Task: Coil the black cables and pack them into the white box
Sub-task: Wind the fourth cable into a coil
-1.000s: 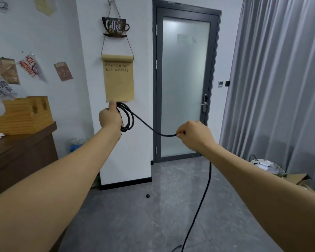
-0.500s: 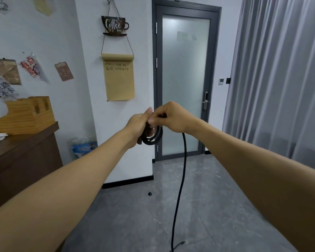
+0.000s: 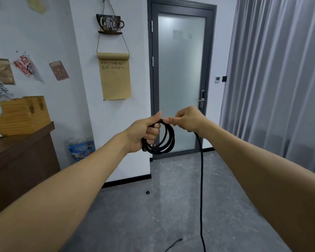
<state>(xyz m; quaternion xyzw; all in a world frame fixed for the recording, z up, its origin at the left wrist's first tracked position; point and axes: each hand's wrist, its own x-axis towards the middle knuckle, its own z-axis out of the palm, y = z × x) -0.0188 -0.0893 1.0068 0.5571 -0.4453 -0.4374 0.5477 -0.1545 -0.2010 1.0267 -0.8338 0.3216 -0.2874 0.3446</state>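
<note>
A person stands facing a frosted glass door (image 3: 180, 84), arms stretched forward, midway through winding a black cable (image 3: 164, 140) into loops at the centre of the view. The floor (image 3: 135, 215) fills the lower half, from 4 o'clock round to 8 o'clock, and a long free run of the cable hangs straight down to it from the right hand, leaving the frame at about 5 o'clock. A loose cable end (image 3: 178, 240) lies on the floor near 6 o'clock.

The left hand (image 3: 144, 132) is closed around the gathered loops, gripping them at their 10 o'clock edge. The right hand (image 3: 187, 120) pinches the cable at the top of the coil, touching the left thumb, apparently laying the newest turn into that grip.

To do this step well, each new loop likely needs to match the size of those already held, with the left hand opening only enough to take it, and the right hand sliding down the hanging run to draw the next length without twisting it.

The white box is nowhere in view. How much cable remains is unclear, since the hanging run is cut off at the bottom edge. Whether the end on the floor belongs to this cable cannot be told. A small dark object (image 3: 147, 192) on the floor is too small to identify.
</note>
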